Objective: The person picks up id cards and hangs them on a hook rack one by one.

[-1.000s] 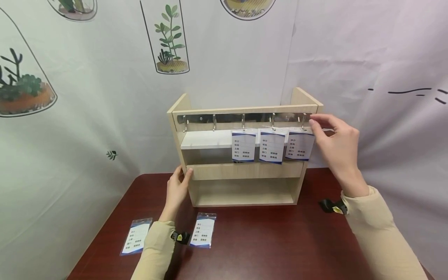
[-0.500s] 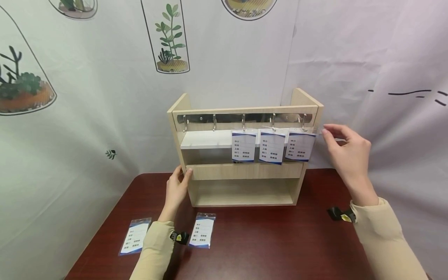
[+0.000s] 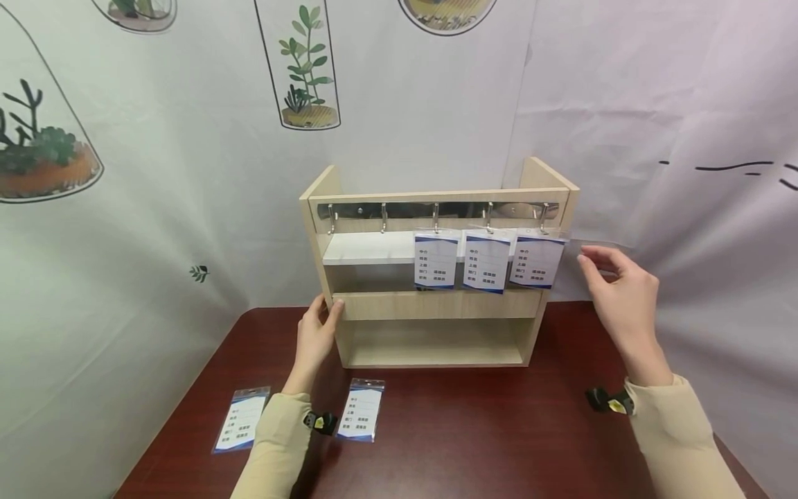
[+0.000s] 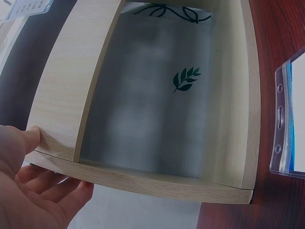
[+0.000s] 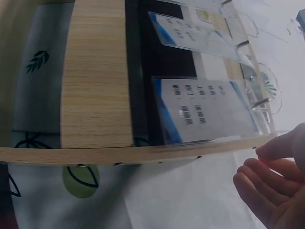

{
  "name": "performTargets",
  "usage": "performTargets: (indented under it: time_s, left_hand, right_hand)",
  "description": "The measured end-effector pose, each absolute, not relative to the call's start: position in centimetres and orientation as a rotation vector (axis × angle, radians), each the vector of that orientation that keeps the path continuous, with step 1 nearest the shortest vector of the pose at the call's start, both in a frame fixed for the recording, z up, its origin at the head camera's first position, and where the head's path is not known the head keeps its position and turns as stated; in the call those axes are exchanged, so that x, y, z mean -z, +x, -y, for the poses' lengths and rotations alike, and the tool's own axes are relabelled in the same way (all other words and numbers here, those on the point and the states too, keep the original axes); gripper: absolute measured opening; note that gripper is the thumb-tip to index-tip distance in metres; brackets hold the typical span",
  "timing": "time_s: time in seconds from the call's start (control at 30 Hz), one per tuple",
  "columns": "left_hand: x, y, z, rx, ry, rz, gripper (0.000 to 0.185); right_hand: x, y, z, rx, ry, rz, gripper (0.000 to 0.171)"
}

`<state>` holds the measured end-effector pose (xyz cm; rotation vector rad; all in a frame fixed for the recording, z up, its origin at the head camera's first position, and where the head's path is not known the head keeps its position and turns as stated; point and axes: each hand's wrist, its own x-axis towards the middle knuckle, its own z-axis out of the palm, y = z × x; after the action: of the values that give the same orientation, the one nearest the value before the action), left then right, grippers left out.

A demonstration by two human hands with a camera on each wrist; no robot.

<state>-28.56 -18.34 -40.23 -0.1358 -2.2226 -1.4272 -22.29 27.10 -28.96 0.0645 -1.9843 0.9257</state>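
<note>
Since a second ago the right hand point(image 3: 623, 294) has dropped away from the rightmost hook point(image 3: 543, 216) of the wooden shelf point(image 3: 436, 305) and now hovers just right of the shelf's right wall, its grip loose, fingers apart and holding nothing. Nearest that hand, the rightmost badge point(image 3: 536, 262) hangs from the hook, with two more badges point(image 3: 460, 260) beside it to its left. At the shelf's left wall the left hand point(image 3: 314, 339) stays wrapped round the front edge, grip clamped on the wood. In front of the shelf, two loose badges point(image 3: 362, 410) lie on the tabletop point(image 3: 486, 430).
</note>
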Motion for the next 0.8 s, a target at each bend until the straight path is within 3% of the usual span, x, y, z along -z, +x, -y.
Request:
performTargets:
  time_s: [0.8]
  left_hand:
    - [40.2, -28.6, 18.4, 1.423, -0.155, 2.216, 0.054]
  right_hand:
    - [34.9, -22.6, -28.1, -0.916, 0.041, 2.094, 0.021]
